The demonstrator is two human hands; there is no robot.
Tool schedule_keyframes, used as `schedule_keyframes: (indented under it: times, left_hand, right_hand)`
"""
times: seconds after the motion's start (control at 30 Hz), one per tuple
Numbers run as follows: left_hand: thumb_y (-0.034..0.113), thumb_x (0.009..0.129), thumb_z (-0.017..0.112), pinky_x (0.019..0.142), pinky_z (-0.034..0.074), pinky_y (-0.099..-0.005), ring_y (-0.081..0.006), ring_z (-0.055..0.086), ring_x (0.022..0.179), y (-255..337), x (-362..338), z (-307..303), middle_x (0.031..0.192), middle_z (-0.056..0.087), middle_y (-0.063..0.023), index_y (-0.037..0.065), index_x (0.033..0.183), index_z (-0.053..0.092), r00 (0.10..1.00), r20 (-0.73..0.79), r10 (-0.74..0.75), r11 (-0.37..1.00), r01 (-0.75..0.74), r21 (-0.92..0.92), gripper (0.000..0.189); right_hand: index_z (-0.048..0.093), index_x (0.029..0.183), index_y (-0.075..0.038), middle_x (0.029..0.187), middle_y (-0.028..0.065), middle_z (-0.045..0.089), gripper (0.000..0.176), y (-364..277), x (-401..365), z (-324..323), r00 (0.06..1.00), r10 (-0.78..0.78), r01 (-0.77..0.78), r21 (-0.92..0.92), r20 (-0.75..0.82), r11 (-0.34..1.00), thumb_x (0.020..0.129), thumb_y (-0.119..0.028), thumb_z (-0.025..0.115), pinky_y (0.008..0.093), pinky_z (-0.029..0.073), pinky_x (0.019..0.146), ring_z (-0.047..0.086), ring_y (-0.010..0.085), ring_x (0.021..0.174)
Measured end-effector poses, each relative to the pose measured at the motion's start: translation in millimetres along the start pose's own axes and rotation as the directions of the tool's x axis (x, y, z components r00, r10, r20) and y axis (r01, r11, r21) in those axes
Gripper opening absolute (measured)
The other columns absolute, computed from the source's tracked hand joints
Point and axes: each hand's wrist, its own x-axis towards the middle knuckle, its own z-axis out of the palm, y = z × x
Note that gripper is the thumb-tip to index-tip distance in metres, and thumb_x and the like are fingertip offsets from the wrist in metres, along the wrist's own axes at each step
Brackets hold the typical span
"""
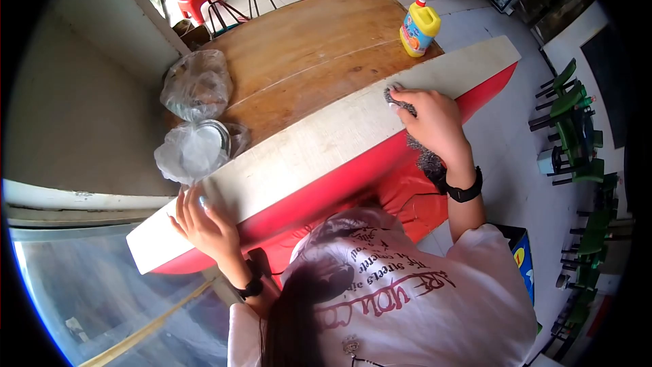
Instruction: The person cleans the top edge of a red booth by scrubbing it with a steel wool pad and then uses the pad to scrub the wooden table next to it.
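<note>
from where i stood, the person was bent over a long pale board [305,149] with a red side, which lay slantwise along the near edge of the wooden table [292,41]. the right hand [438,122] had its grip bent around a grey wiry scourer [401,98], fingertips down on the pale top toward the board's far right end. the left hand [210,228] lay on the other end, its grip loose and spread, fingers closed around nothing.

as for how far things had got, i'd have called it underway, the scourer being right there on the surface. the stretch between the hands looked mostly even, with faint marks, but i couldn't tell which parts had been gone over and which were left. the yellow bottle [420,27] stood upright on the table just beyond the board, its red top on, neither hand touching it.

plenty was hard to make out. more grey mesh hung below the right palm, and whether it was the same piece i couldn't say. the clear plastic bags [197,85] by the wall blurred what they held, a round silvery rim [221,137] showing in the nearer one. the board's underside was hidden, and the person's shirt [421,285] was cut off below.
</note>
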Motion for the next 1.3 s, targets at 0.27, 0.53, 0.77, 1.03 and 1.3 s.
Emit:
schedule_keyframes:
  times: [0.27,0.53,0.77,1.03,1.3]
  left_hand:
    - [0.033,0.101,0.036,0.115,0.016,-0.0534,-0.0284,0.052,0.127,-2,-4,2,0.124,0.065,-0.0085,0.008,0.122,0.064,0.998,0.051,-0.028,1.000,0.028,0.013,0.043]
    - [0.029,0.099,0.040,0.116,0.015,-0.0545,-0.0277,0.053,0.126,0,-3,-3,0.123,0.065,-0.0084,0.007,0.120,0.065,0.998,0.063,0.006,1.000,-0.007,0.011,0.039]
    - [0.028,0.095,0.042,0.116,0.015,-0.0540,-0.0282,0.053,0.126,4,-4,-1,0.124,0.065,-0.0079,0.008,0.120,0.065,0.998,0.057,-0.006,1.000,0.005,0.004,0.040]
    - [0.030,0.093,0.042,0.115,0.017,-0.0541,-0.0285,0.053,0.126,7,-4,-2,0.125,0.065,-0.0068,0.009,0.121,0.064,0.998,0.052,-0.030,1.000,0.030,0.000,0.042]
    - [0.029,0.095,0.041,0.115,0.018,-0.0535,-0.0292,0.054,0.125,5,-6,0,0.123,0.065,-0.0083,0.008,0.119,0.065,0.999,0.035,-0.024,1.000,0.024,-0.002,0.040]
  right_hand:
    - [0.070,0.106,-0.006,0.110,0.0126,0.071,0.028,-133,-2,70,0.771,-0.637,0.636,0.055,0.001,0.770,0.079,-0.013,0.061,0.0384,0.055,0.063,0.070,0.0262,0.075]
    - [0.071,0.110,-0.009,0.115,0.0074,0.070,0.031,-117,0,54,0.813,-0.575,0.566,0.105,0.094,0.818,0.081,-0.013,0.062,0.0379,0.056,0.071,0.071,0.0225,0.085]
    - [0.072,0.109,-0.013,0.090,0.0144,0.071,0.025,-7,14,8,0.994,-0.097,0.096,-0.016,-0.053,0.995,0.087,-0.021,0.064,0.0454,0.054,0.073,0.068,0.0362,0.082]
    - [0.068,0.101,-0.004,0.090,0.0135,0.071,0.020,-86,21,45,0.965,-0.260,0.259,-0.242,0.028,0.935,0.086,-0.012,0.060,0.0409,0.055,0.069,0.069,0.0304,0.081]
    - [0.066,0.094,0.007,0.091,0.0208,0.066,0.024,-183,-21,75,0.676,-0.734,0.735,0.004,-0.065,0.678,0.078,-0.009,0.057,0.0340,0.051,0.056,0.065,0.0256,0.068]
